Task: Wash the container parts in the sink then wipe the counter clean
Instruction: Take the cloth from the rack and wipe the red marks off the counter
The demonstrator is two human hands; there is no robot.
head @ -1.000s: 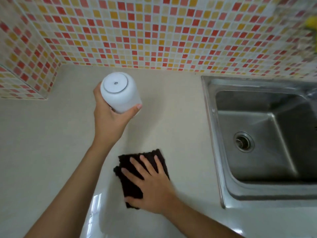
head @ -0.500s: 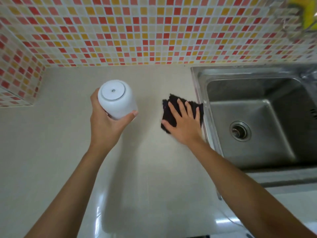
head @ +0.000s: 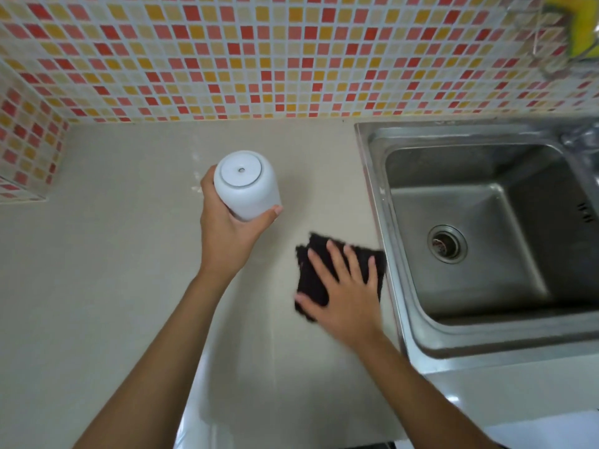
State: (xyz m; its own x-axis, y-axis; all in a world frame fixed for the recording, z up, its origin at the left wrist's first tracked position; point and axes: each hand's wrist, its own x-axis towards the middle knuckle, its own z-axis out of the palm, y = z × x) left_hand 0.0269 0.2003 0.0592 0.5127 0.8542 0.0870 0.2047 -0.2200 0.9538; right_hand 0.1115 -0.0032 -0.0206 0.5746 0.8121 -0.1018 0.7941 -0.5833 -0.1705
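My left hand [head: 227, 234] grips a white round container [head: 248, 184] and holds it above the beige counter [head: 113, 286], its flat end with a small centre hole facing up. My right hand [head: 345, 293] lies flat, fingers spread, pressing a dark folded cloth [head: 312, 280] onto the counter just left of the sink's rim. The cloth's right edge nearly touches the steel sink [head: 382, 196].
The steel sink basin with its drain [head: 446, 244] fills the right side. A mosaic tile wall [head: 259, 59] runs along the back and left. A yellow sponge [head: 583, 24] sits in a wire holder at top right. The tap [head: 580, 140] is partly visible.
My right hand slid the cloth from the counter's front up beside the sink, then back toward me along the sink's edge. The left hand kept the container raised in about the same place.
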